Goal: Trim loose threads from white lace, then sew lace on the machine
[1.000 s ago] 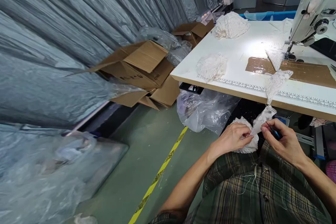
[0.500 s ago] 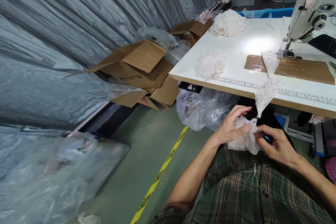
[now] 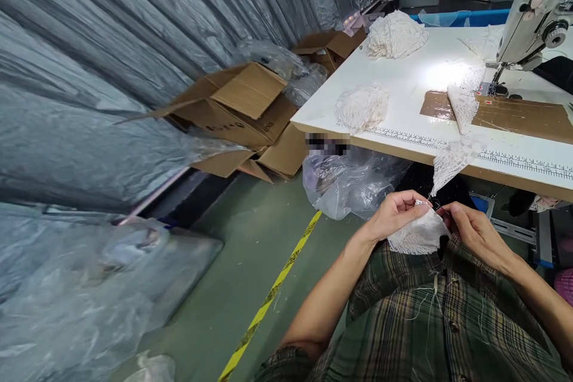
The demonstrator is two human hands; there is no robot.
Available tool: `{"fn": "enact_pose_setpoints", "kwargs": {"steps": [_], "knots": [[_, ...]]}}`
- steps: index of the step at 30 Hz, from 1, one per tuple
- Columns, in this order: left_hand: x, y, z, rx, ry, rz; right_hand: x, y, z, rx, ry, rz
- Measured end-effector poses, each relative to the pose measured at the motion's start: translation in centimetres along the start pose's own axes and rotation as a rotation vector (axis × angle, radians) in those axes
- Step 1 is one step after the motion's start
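A piece of white lace fabric (image 3: 418,234) hangs from my left hand (image 3: 396,215), whose thumb and fingers pinch its upper edge. Close to the right side of that piece is my right hand (image 3: 477,231), with thumb and forefinger pressed together near the lace's top corner. What the right fingertips hold is too small and dark to make out. Just above my hands, a chain of white lace pieces (image 3: 454,161) drapes over the table edge and runs back toward the sewing machine (image 3: 528,30). Its lowest tip comes down to the left fingertips.
On the white table (image 3: 403,95) lie a nearer lace pile (image 3: 362,108) and a farther lace stack (image 3: 396,36). Brown cardboard (image 3: 523,114) is taped by the needle. Cardboard boxes (image 3: 250,95) and plastic bags (image 3: 349,182) stand left of the table, beside yellow floor tape (image 3: 273,295).
My left fingers have closed on the lace's upper edge. My right hand has turned to a fingertip pinch; the dark, blue-glinting tool seen in it earlier no longer shows clearly.
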State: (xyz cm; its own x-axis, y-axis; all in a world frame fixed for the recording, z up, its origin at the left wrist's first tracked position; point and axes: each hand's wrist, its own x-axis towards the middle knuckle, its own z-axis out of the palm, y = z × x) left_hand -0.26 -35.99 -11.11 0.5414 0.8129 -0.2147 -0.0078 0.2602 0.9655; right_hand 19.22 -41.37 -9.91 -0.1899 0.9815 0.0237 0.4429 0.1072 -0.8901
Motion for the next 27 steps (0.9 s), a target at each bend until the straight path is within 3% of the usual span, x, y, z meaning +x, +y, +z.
{"fn": "enact_pose_setpoints", "kwargs": {"steps": [9, 22, 27], "knots": [[0.0, 0.4, 0.2, -0.011, 0.016, 0.023, 2.4, -0.3, 1.1, -0.033, 0.01, -0.047], [0.0, 0.7, 0.1, 0.004, 0.013, 0.018, 1.9, -0.4, 1.4, -0.039, -0.036, -0.049], [-0.1, 0.6, 0.0, -0.009, 0.01, 0.013, 2.0, 0.2, 1.6, -0.033, 0.006, -0.018]]}}
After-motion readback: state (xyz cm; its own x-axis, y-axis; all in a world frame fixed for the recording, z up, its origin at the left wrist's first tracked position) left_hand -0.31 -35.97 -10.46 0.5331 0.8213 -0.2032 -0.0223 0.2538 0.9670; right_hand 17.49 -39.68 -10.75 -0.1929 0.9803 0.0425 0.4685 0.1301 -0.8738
